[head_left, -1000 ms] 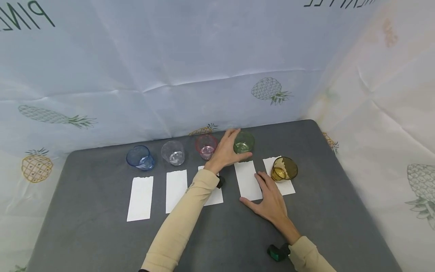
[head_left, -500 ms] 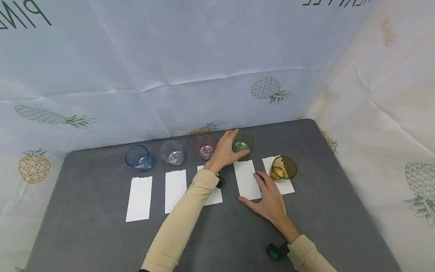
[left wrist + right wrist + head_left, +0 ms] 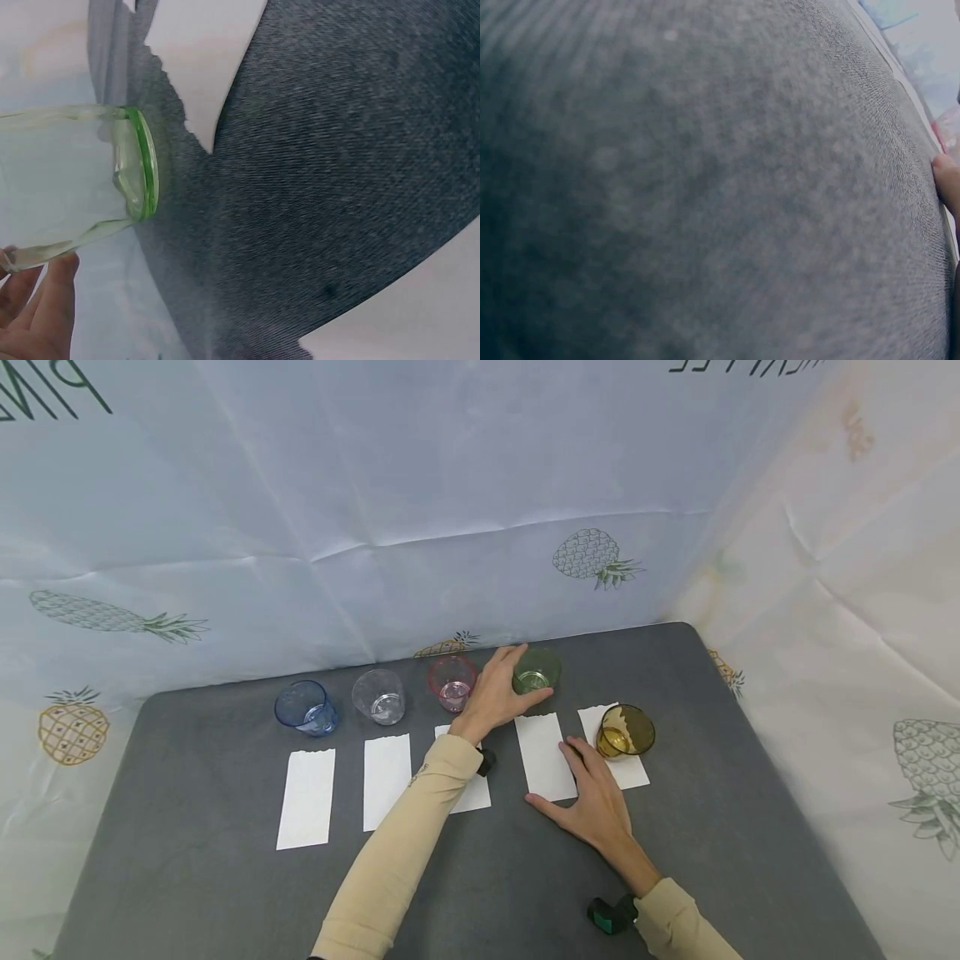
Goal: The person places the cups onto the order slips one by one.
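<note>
My left hand reaches to the back of the table and holds a green glass, thumb at its near side and fingers at its far left side. In the left wrist view the fingertips touch the green glass near its rim, and its thick base is down by the cloth. My right hand rests with fingers spread at the right edge of a white paper strip. Just beyond it an amber glass stands on another paper strip. In the right wrist view only a thumb shows.
Left of the green glass stand a pink-rimmed glass, a clear glass and a blue glass along the back of the grey table. More paper strips lie before them. A pineapple-print cloth hangs behind.
</note>
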Tool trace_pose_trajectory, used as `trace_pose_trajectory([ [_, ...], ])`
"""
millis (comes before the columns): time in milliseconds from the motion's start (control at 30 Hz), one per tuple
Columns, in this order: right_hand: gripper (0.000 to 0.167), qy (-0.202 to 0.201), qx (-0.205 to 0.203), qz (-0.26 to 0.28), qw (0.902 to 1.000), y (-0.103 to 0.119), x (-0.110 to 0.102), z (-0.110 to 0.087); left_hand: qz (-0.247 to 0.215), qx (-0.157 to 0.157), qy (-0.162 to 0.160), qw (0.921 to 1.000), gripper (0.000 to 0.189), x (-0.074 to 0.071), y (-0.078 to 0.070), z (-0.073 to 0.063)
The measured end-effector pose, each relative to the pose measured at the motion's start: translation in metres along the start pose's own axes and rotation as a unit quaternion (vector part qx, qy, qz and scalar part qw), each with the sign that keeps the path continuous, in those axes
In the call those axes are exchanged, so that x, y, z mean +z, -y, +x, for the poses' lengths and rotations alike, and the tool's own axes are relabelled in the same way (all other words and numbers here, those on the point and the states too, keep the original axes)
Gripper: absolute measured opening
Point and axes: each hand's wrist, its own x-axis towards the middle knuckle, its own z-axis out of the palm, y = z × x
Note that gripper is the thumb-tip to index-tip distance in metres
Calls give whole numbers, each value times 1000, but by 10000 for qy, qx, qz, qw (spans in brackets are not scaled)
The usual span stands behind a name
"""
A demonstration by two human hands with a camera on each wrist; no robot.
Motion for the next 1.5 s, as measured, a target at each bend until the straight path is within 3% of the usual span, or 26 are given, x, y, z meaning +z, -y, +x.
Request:
trace_pose_trajectory([
  [400, 98, 69, 29, -12, 10000, 1, 0, 1, 56, 215, -119, 9997, 86, -11, -13, -6],
  [833, 102, 84, 12, -70, 9999, 0, 0, 0, -251, 538, -358, 9976, 87, -15, -27, -25],
  [1067, 104, 53, -4, -33, 10000, 0, 0, 0, -327, 751, -384, 9959, 87, -13, -30, -36],
  [1500, 105, 20, -67, -40, 10000, -1, 0, 0, -374, 673, -315, 9965, 87, -5, -29, -54],
])
